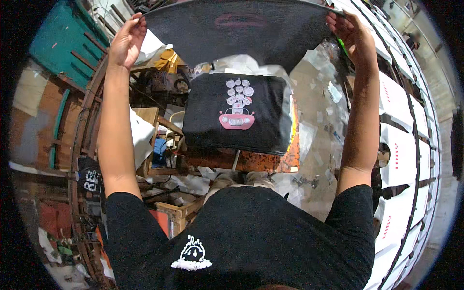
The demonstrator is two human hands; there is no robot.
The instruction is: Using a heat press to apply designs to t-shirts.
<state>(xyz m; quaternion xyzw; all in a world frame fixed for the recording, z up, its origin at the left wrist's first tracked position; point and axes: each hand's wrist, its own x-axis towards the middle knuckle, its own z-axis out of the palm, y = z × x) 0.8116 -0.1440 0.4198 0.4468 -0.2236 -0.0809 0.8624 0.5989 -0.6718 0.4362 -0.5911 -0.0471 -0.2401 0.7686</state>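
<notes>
Up in front of me a black fabric panel (241,46) hangs stretched between my two hands, with a faint reddish patch near its top. My left hand (129,41) pinches its upper left corner between thumb and fingers. At the opposite upper corner my right hand (355,38) is closed on the edge, fingers curled. Below the panel lies a stack of black printed fabric (203,116); its top piece carries a pink car and several pale round shapes. The panel's lower edge hangs beyond the far side of this stack, over some crumpled whitish material (237,63).
The stack rests on a worn orange-brown tabletop (275,162). A wooden box (179,215) stands lower left, near a wooden stool (147,116). White printed pieces (398,154) line a long rack at right. Paper scraps litter the floor (314,164). Yellow cloth (167,60) lies at left.
</notes>
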